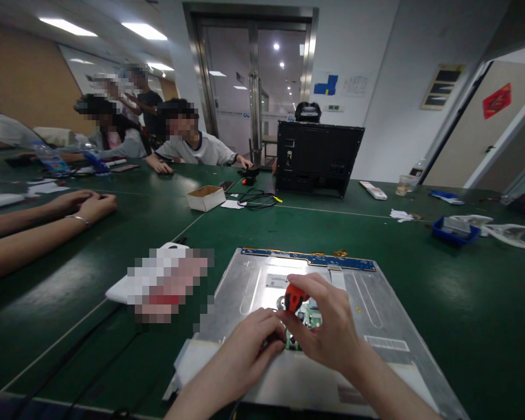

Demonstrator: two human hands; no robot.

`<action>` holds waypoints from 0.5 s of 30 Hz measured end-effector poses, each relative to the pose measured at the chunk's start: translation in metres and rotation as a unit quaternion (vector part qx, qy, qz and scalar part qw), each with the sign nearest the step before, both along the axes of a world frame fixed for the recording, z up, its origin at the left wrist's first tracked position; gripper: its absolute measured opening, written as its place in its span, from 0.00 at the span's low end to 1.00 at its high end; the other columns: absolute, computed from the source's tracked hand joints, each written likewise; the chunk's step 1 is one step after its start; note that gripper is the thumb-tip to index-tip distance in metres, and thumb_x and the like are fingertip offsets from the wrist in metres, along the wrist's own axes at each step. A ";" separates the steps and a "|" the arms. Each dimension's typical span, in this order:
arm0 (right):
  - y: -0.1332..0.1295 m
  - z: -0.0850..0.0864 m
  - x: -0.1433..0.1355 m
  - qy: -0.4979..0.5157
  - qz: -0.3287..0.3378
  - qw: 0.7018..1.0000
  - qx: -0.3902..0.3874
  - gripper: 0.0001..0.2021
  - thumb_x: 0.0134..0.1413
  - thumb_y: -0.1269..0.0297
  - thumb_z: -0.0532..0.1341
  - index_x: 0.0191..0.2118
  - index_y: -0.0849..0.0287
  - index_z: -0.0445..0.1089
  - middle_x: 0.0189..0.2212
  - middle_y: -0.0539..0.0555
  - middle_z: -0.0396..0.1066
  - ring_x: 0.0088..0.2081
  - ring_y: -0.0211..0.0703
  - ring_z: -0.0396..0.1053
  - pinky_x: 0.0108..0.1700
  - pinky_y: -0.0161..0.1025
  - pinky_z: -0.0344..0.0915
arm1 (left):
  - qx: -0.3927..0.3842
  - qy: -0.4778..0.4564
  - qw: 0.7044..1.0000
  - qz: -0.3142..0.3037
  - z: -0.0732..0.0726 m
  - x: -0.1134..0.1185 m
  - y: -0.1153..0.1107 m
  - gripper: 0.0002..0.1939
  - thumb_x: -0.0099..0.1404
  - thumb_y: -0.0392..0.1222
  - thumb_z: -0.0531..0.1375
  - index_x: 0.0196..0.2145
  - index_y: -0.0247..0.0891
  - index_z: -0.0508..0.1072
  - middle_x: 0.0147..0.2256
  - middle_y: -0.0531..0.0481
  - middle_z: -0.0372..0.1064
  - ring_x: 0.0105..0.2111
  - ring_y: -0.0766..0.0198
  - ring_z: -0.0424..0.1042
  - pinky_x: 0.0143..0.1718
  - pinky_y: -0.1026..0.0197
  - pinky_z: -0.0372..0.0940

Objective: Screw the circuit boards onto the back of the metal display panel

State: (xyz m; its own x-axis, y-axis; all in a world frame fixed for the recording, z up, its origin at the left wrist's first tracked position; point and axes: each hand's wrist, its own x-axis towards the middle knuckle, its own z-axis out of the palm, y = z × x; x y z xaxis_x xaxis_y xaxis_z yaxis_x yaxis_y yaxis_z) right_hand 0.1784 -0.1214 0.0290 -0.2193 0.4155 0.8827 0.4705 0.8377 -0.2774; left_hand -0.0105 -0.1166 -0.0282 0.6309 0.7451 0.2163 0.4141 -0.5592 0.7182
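Observation:
A large silver display panel (227, 315) lies face down in front of me, with a blue circuit strip (280, 255) along its far edge. Near its middle sits a small green circuit board (314, 318), partly covered by my hands. My right hand (328, 321) grips the orange and black handle of a screwdriver (294, 297) between thumb and fingers, over the board; the tip is hidden. Close beside it, my left hand (256, 341) is closed with its fingertips at the board's left edge. Whatever those fingers pinch, if anything, is out of sight.
A white phone-like device (126, 286), partly blurred, lies left of the panel. Farther off are a white box (205, 199), black cable (258, 199), upright black monitor casing (319, 160) and blue tray (455, 232). Another person's forearms (39, 239) rest at the left; more people sit beyond.

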 end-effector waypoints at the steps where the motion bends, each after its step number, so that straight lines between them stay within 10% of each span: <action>1: 0.000 0.000 0.000 -0.002 0.001 1.000 -0.006 0.20 0.63 0.66 0.60 0.60 0.55 0.62 0.34 0.53 0.74 0.33 0.43 0.72 0.33 0.38 0.71 | 0.001 0.000 1.000 0.000 -0.001 0.000 0.000 0.09 0.67 0.33 0.55 0.41 0.40 0.74 0.40 0.46 0.73 0.41 0.56 0.71 0.42 0.57 0.66; 15: -0.003 0.004 0.001 -0.009 0.025 1.000 -0.003 0.24 0.59 0.72 0.55 0.62 0.59 0.59 0.36 0.55 0.76 0.32 0.44 0.73 0.32 0.41 0.72 | 0.005 0.006 1.000 -0.019 0.005 0.001 0.000 0.09 0.69 0.36 0.55 0.42 0.41 0.74 0.41 0.45 0.72 0.43 0.54 0.70 0.46 0.55 0.66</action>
